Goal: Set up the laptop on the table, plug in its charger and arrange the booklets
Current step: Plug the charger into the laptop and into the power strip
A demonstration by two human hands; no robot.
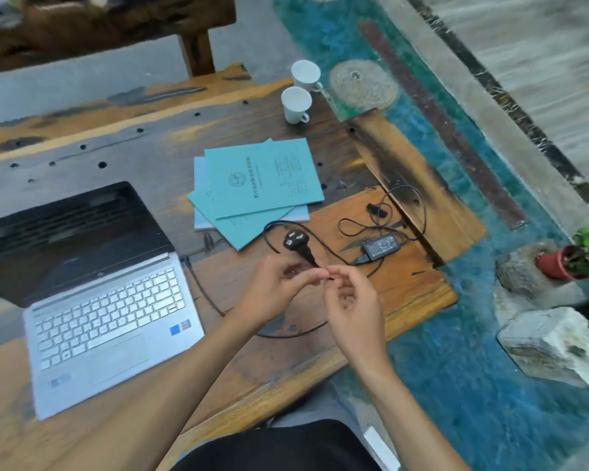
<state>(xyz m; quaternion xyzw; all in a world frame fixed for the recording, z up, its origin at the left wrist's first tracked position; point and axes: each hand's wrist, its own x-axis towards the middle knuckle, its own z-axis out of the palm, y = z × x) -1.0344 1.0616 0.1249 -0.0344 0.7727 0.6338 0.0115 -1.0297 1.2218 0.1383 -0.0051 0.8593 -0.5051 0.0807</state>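
Observation:
A silver laptop (106,307) lies open at the left of the wooden table (150,151), its screen dark. Beyond it to the right lies an untidy pile of teal booklets (262,185). The black charger brick (381,246) rests on the table's right side with its thin cord looped around it. My left hand (276,287) and my right hand (351,300) meet over the table in front of the booklets, both pinching the black power cable just below its three-pin plug (295,242), which points up and away from me.
Two white cups (298,103) stand at the table's far edge. A woven coaster (363,85) lies on the blue-green surface to the right. A red potted plant (572,260) and pale rocks (555,345) sit at the right. A cable runs from the laptop's right side.

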